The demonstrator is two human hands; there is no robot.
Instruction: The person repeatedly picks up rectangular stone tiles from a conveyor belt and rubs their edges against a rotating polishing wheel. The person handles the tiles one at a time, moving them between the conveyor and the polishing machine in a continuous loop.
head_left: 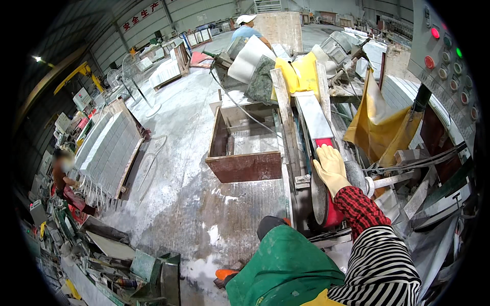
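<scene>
Right hand (331, 167) in a yellow glove, fingers flat and open, rests on the top rim of a red saw-blade guard (324, 204) at scene right. Grey stone slab (312, 116) lies just beyond the fingertips, long axis running far-to-near. Left hand not visible, so right is nearer.
</scene>
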